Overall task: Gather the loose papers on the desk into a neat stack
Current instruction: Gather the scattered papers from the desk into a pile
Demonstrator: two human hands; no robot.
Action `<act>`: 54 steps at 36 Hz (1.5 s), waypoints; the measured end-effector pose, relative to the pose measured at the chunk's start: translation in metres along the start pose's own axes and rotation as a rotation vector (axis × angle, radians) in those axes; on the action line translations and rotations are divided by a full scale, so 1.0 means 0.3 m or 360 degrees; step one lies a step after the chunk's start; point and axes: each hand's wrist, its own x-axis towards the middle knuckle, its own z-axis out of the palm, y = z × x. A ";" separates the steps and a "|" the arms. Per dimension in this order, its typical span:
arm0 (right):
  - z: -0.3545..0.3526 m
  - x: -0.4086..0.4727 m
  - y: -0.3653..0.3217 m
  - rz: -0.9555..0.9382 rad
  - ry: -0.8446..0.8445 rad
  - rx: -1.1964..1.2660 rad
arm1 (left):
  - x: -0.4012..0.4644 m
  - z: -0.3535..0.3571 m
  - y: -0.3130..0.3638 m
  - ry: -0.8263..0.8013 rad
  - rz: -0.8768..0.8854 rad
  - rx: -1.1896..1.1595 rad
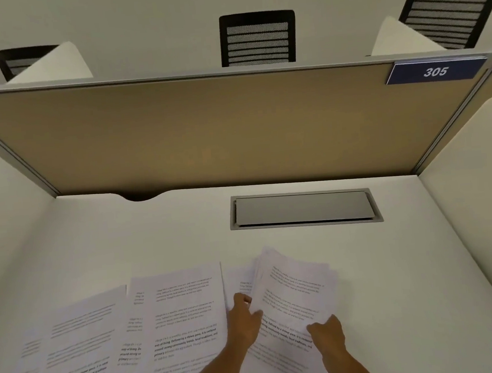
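Hands (pixel 244 320) (pixel 326 337): two, each grip pinching gathered stack (pixel 295 289) | loose sheets (pixel 184 310): three

A person's left hand (pixel 244 320) and right hand (pixel 326 335) grip a bundle of printed sheets (pixel 295 292), lifted and tilted near the front edge of a white desk (pixel 409 261). More loose papers (pixel 109 338) lie overlapping toward the front-left corner, one sheet (pixel 284 361) flat beneath the hands. A closed grey cable hatch (pixel 303 208) sits near the back edge. Behind it stands a tan partition (pixel 203 124) bearing a blue plate marked 305 (pixel 435 71), with 3 black mesh chair backs (pixel 258 38) beyond.
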 end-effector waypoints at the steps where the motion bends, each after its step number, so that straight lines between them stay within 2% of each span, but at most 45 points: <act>1: -0.007 -0.010 0.002 -0.0011 -0.0011 -0.0004 | -0.011 -0.001 0.006 -0.0011 -0.0013 -0.0060; 10: -0.071 -0.090 0.033 -0.0174 -0.0031 0.0118 | -0.139 -0.014 0.017 -0.0198 0.0097 -0.0011; 18: -0.126 -0.182 0.057 -0.0298 -0.0108 0.0186 | -0.270 -0.045 0.041 -0.0335 0.0233 -0.0221; 24: -0.138 -0.256 0.070 -0.0370 -0.0147 0.0214 | -0.333 -0.098 0.009 -0.0242 0.0285 -0.0303; 33: -0.057 -0.337 0.050 -0.0479 -0.0438 0.0164 | -0.392 -0.239 -0.048 -0.0017 0.0291 -0.0420; 48: 0.247 -0.424 -0.037 -0.0630 -0.0688 -0.0216 | -0.380 -0.520 -0.196 0.0270 0.0104 -0.0468; 54: 0.376 -0.415 -0.036 -0.0556 -0.0674 -0.0270 | -0.335 -0.574 -0.268 0.0233 0.0060 -0.0470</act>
